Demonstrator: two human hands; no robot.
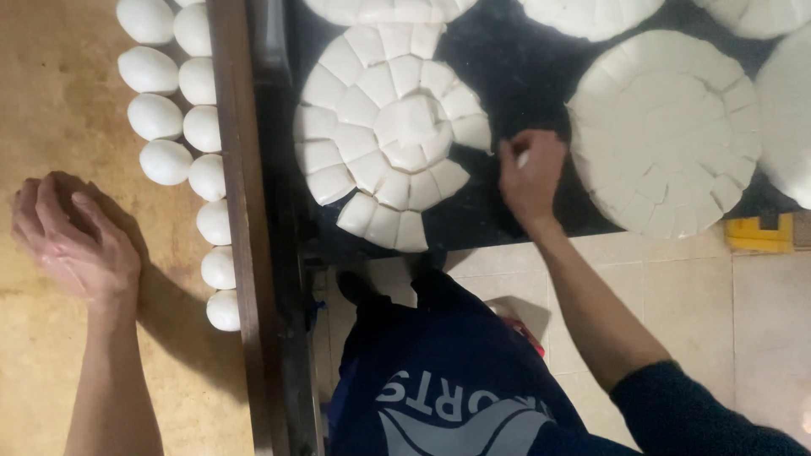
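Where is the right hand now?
In the head view, the right hand is right of centre, low over the dark surface, between two round discs of cut white dough.

— Where do the dough balls (182, 127) lie?
— On the table (59, 355), in two rows along its right edge, just right of the left hand (76, 245).
— And the cut dough round (389, 127)?
— On the tray (524, 67) right of the table, with the right hand (530, 173) between it and another round (663, 131).
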